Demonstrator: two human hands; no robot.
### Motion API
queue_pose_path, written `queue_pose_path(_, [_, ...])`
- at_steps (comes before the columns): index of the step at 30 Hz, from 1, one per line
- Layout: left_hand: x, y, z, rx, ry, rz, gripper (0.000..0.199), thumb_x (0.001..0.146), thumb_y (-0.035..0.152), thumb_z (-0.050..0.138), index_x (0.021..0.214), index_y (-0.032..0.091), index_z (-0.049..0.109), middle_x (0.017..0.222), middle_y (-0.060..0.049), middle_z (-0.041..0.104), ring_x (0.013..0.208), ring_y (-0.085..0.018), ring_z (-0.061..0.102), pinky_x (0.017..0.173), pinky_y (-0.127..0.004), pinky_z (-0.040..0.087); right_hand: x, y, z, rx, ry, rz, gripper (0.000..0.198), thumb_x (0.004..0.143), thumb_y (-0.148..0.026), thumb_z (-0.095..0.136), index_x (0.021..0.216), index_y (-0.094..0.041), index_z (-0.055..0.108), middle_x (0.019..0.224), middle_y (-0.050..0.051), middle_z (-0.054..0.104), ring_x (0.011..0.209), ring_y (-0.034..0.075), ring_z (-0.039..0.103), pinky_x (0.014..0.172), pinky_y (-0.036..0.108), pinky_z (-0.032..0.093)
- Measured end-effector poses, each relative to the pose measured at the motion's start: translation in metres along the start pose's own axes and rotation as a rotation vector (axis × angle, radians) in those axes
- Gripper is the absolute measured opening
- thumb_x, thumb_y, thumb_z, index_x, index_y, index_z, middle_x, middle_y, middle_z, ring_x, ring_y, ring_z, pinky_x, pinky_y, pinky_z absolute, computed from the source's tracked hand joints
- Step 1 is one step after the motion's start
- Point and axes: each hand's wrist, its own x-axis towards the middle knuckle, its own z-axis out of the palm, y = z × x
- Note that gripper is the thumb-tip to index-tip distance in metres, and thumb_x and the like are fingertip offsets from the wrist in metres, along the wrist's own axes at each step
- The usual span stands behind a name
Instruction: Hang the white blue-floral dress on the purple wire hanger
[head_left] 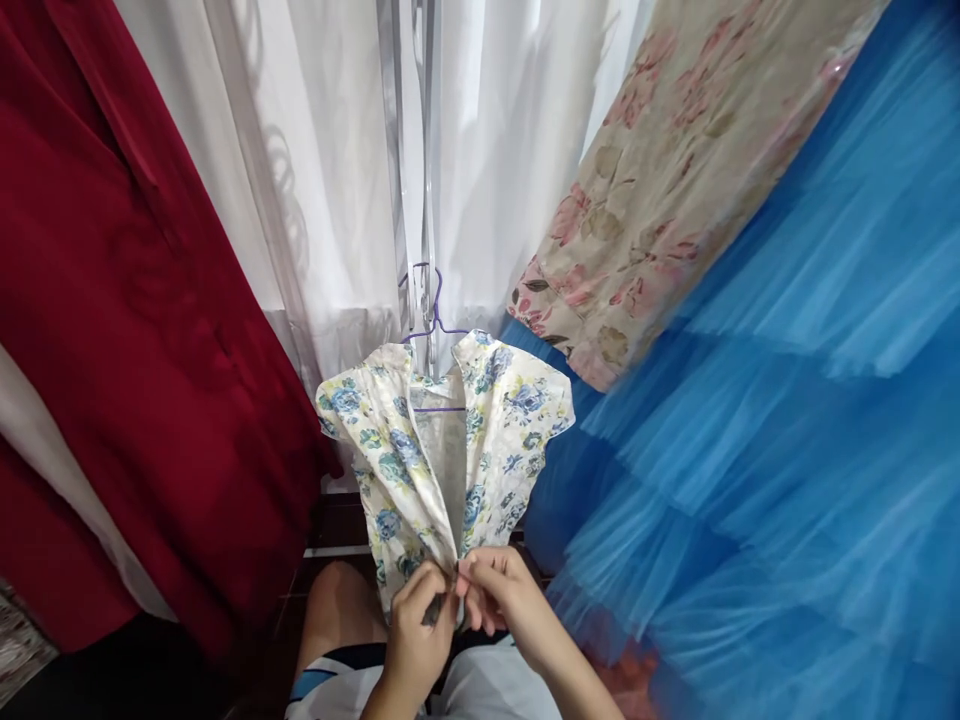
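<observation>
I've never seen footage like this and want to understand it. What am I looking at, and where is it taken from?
No machine here, just one person's bare hands. The single picture comes from a camera worn on that person's head, looking forward and down. The left hand and right hand meet at the front opening of a flowered blouse, pinching it with their fingers; exactly what they grip is too small to tell. The blouse is on a purple hanger. Around it hang red cloth, white curtains, pink-flowered cloth and layered blue cloth.

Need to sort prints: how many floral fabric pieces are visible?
2: the white garment on the purple hanger, centre; the beige cloth hanging upper right. Others may be hidden.
</observation>
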Motion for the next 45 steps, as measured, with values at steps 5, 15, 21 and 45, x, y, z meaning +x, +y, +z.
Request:
queue_pose_path(5, [0.002,0.019,-0.004,0.187,-0.177,0.007,0.023,0.095,0.024,0.045,0.072,0.024,0.047,0.078,-0.006,0.062,0.075,-0.021,0.061,0.067,-0.031,0.042,0.039,-0.078,-0.01,0.173,0.053,-0.094,0.027,0.078,-0.038,0.069,0.069,-0.012,0.067,0.041,-0.004,0.053,0.03,0.003,0.032,0.032,0.016,0.014])
queue_pose_path(15, [0.029,0.044,-0.041,0.423,-0.487,0.032,0.009,0.083,0.016,0.058,0.077,0.021,0.064,0.079,-0.003,0.068,0.074,-0.019,0.064,0.062,-0.027,0.036,0.097,-0.201,0.027,0.052,0.108,-0.497,0.022,0.079,-0.033,0.061,0.071,-0.014,0.067,0.048,-0.001,0.059,0.036,0.007,0.042,0.035,0.019,0.024])
queue_pose_path(21, [0.129,0.101,-0.104,0.112,0.044,0.188,0.035,0.096,0.029,0.052,0.13,0.026,0.058,0.085,0.0,0.066,0.077,-0.014,0.062,0.074,-0.025,0.046,0.071,-0.172,0.033,-0.133,0.085,-0.627,0.027,0.086,-0.038,0.058,0.069,-0.017,0.062,0.046,-0.002,0.059,0.039,0.009,0.044,0.041,0.021,0.031])
queue_pose_path(45, [0.176,-0.014,-0.137,-0.438,0.681,-0.299,0.035,0.064,0.048,0.069,0.067,0.014,0.06,0.058,-0.002,0.06,0.052,-0.015,0.056,0.054,-0.026,0.043,0.076,-0.103,0.009,-0.357,0.188,-0.465,0.03,0.083,-0.038,0.056,0.065,-0.016,0.065,0.046,-0.001,0.057,0.043,0.012,0.047,0.048,0.024,0.035])
